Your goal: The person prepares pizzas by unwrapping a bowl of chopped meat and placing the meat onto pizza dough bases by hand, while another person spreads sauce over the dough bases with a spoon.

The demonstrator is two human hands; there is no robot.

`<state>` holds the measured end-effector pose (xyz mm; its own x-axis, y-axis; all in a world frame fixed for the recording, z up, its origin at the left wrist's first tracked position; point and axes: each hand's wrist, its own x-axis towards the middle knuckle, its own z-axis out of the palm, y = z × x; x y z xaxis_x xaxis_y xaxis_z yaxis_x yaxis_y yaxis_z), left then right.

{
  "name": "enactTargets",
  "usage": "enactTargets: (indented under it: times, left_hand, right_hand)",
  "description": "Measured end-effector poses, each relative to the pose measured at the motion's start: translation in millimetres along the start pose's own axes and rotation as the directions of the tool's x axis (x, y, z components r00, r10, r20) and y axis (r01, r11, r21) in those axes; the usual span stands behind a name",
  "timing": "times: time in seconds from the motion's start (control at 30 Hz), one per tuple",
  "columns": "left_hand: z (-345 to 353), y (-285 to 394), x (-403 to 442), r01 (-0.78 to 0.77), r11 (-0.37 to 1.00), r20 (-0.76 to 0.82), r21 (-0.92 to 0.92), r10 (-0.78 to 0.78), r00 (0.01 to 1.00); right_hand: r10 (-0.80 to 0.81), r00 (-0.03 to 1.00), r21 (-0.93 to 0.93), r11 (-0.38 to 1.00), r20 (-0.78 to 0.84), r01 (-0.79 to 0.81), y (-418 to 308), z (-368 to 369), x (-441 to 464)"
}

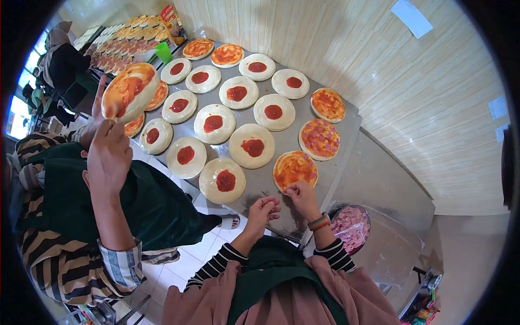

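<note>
Twelve dough rounds (252, 146), each with a blob of red sauce in the middle, lie on a metal table (328, 174) in the head view. At the table's near right corner sits a sauce-spread round (294, 169), with a few pink pieces towards its right side. The right hand (303, 198) is at its near edge, fingers bunched and pointing down; whether they grip anything I cannot tell. The left hand (264, 210) hovers near the table's front edge, fingers half curled, and whether anything is in them is unclear. Just beyond the sauce-spread round lies a meat-topped round (319, 140). Beside the right forearm, a round container (369, 221) holds pink cut meat (348, 226). On the left, a co-worker (70, 200) in a dark green apron holds up another sauced base (130, 93), tilted, well above the table. A green cup (163, 52) stands at the far left.
</note>
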<state>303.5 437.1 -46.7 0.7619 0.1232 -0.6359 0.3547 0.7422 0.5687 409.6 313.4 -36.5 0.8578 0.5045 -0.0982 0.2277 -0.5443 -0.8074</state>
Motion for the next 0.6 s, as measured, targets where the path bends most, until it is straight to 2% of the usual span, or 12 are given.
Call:
enactTargets:
  times: [0.03, 0.07, 0.13, 0.2, 0.27, 0.33, 0.37, 0.43, 0.47, 0.53, 0.57, 0.6]
  left_hand:
    - [-1, 1, 0, 0.001, 1.000, -0.002, -0.002, -0.001, 1.000]
    - [-3, 1, -1, 0.008, 0.999, 0.015, -0.042, -0.007, 1.000]
    - [-7, 3, -3, 0.011, 0.996, 0.028, -0.085, -0.009, 1.000]
    - [-9, 5, -4, 0.028, 0.984, 0.131, -0.175, -0.005, 0.991]
    - [-9, 8, -4, 0.031, 0.985, 0.154, -0.172, -0.004, 0.988]
    - [-8, 11, -5, 0.031, 0.985, 0.179, -0.168, 0.000, 0.984]
    - [-6, 11, -5, 0.036, 0.988, 0.198, -0.149, -0.006, 0.980]
    - [-3, 12, -7, 0.040, 0.991, 0.213, -0.131, -0.011, 0.977]
    - [-1, 12, -8, 0.022, 0.994, 0.223, -0.104, 0.002, 0.975]
    - [1, 12, -7, 0.005, 0.997, 0.236, -0.077, 0.013, 0.972]
    - [1, 11, -6, -0.014, 0.999, 0.240, -0.040, 0.023, 0.971]
    - [1, 11, -5, -0.032, 0.999, 0.242, -0.003, 0.032, 0.970]
  right_hand:
    - [-0.001, 0.995, -0.102, 0.995, -0.099, -0.009, 6, 2, 5]
    - [-0.001, 0.995, -0.101, 0.995, -0.096, -0.008, 12, 5, 7]
    - [-0.062, 0.991, -0.271, 0.962, -0.115, 0.029, 19, 9, 11]
    - [-0.066, 0.992, -0.325, 0.945, -0.104, 0.029, 20, 13, 13]
    - [-0.066, 0.993, -0.380, 0.925, -0.096, 0.025, 14, 15, 13]
    - [-0.156, 0.968, -0.498, 0.866, -0.194, 0.040, 3, 14, 13]
    - [-0.160, 0.968, -0.498, 0.866, -0.192, 0.045, -2, 11, 13]
    - [-0.197, 0.963, -0.349, 0.929, -0.186, 0.123, -13, 5, 10]
    - [-0.197, 0.963, -0.350, 0.929, -0.185, 0.123, -15, 2, 8]
    - [-0.202, 0.978, -0.058, 0.977, 0.048, 0.205, -20, -5, 4]
    - [-0.203, 0.978, -0.060, 0.977, 0.047, 0.206, -25, -9, 0]
    - [-0.242, 0.962, -0.104, 0.961, 0.129, 0.256, -32, -14, -4]
